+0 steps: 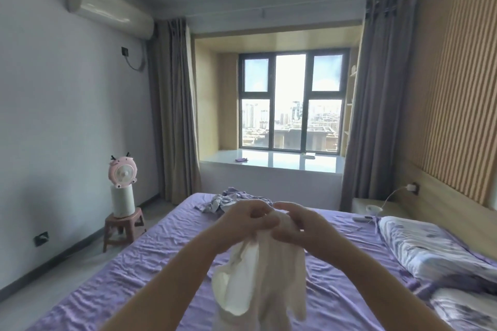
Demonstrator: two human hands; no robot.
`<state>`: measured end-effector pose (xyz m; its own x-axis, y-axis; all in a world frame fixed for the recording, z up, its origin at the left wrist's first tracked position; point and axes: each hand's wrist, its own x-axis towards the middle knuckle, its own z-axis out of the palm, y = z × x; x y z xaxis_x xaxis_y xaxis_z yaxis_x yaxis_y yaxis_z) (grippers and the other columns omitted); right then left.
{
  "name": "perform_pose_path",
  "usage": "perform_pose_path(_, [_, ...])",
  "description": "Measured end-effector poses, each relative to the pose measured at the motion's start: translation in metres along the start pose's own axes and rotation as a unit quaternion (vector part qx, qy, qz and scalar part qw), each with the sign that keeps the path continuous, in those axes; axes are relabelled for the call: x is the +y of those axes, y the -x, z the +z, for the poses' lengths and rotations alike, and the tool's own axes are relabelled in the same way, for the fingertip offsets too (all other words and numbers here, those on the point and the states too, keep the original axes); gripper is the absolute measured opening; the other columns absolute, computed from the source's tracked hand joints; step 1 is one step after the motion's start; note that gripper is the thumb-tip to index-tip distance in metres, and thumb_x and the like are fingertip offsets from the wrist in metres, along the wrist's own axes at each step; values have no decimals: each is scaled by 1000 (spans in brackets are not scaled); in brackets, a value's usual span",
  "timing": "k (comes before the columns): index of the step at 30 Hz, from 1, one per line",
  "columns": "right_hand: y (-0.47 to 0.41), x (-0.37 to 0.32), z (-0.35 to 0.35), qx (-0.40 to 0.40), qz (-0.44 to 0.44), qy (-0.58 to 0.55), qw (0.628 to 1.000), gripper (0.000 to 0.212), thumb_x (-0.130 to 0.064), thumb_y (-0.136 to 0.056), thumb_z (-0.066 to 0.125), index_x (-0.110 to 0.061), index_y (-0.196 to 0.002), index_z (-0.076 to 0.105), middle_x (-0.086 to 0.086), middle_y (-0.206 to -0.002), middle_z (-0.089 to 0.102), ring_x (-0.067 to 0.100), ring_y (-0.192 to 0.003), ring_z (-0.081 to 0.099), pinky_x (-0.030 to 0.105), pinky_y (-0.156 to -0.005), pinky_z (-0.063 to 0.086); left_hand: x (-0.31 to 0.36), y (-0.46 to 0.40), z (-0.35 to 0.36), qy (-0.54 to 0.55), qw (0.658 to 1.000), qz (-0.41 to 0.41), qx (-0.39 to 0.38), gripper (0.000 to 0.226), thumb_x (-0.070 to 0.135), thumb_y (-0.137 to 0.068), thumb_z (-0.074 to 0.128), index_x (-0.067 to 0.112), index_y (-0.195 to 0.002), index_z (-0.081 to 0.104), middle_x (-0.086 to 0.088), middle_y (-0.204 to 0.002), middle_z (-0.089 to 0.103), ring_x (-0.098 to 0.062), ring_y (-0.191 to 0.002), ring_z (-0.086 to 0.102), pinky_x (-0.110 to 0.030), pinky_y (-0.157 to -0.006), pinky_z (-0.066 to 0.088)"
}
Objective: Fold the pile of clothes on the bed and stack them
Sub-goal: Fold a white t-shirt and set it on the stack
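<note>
Above the bed (166, 258) I pinch a white garment (258, 274) with left hand (242, 219) and right hand (298, 226), letting it hang to find its shape; pile (231, 200) waits at twelve o'clock.

— What frames the room?
— Daylight through a bay window (292, 101), grey curtains (174, 110) either side.
— And the walls?
— White left, with air conditioner (107, 2); slatted wood panel (457, 88) right.

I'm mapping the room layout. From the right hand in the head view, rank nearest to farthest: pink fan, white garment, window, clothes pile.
1. White garment, gripped by the right hand.
2. Clothes pile, just beyond on the bed.
3. Pink fan, far left, off the bed.
4. Window, back wall.
</note>
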<state>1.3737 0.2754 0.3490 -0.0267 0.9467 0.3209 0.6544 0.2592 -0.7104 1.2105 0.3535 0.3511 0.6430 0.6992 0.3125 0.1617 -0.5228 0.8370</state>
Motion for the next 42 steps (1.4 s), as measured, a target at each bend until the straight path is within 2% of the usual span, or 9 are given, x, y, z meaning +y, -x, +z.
perform_pose_path(6, [-9,2,5,68,-46,46,996,13,-18,-90,57,-28,-86,64,-17,-82,64,-5,-79,57,8,-69,38,-21,31,-15,48,994,-95,-31,24,20,-78,77,19,-95,60,1,-79,65,-8,-68,60,-19,-60,48])
perform_pose_path(9, [-17,-1,7,135,-20,19,990,24,-25,-91,55,-24,-67,57,-10,-65,57,8,-65,51,14,-60,36,-56,60,-20,5,984,-162,-70,26,19,-72,80,17,-91,62,1,-83,64,-12,-76,61,-30,-73,53])
perform_pose_path(12, [-18,-9,2,181,2,-15,983,40,-24,-93,53,-22,-54,44,-8,-52,42,9,-55,39,23,-55,31,-82,84,-26,-15,974,-220,-61,18,23,-74,79,15,-81,64,9,-69,62,-2,-62,57,-18,-61,48])
perform_pose_path(17, [-11,-13,-2,136,17,-2,991,35,-26,-95,49,-15,-62,45,-3,-61,43,12,-59,39,25,-56,31,-104,105,-46,1,971,-237,-30,28,42,-71,71,21,-65,55,8,-63,48,-5,-57,43,-19,-53,31])
perform_pose_path(23, [6,-2,12,49,39,103,993,17,-26,-89,60,-14,-80,68,1,-78,66,7,-71,54,13,-63,39,-96,100,-72,59,978,-197,18,36,53,-70,72,20,-62,60,1,-62,54,-11,-55,49,-23,-54,39])
perform_pose_path(26, [18,-1,9,65,54,97,992,11,-23,-84,66,-15,-80,71,-5,-77,69,6,-73,59,11,-65,41,-82,101,-96,91,975,-193,-65,31,46,-71,75,20,-63,60,2,-62,57,-9,-54,53,-18,-49,41])
perform_pose_path(31, [39,-5,10,79,90,97,988,6,-19,-83,69,-15,-79,72,-5,-80,68,-2,-71,58,6,-67,41,-77,116,-143,59,946,-194,-254,51,11,-69,80,8,-112,54,-7,-103,63,-20,-93,63,-27,-73,52])
perform_pose_path(39, [67,-39,36,18,157,55,986,17,-28,-80,71,-31,-97,73,-19,-94,70,-7,-86,62,5,-69,44,-92,134,-177,-45,993,-79,-74,9,24,-70,79,24,-66,71,12,-62,61,-4,-63,52,-19,-62,42])
perform_pose_path(42, [77,-52,53,68,164,3,984,10,-24,-80,72,-24,-89,75,-10,-84,72,-4,-73,64,8,-61,45,-91,143,-185,8,997,-63,-35,6,18,-81,73,19,-75,75,6,-69,68,-5,-65,58,-19,-64,48])
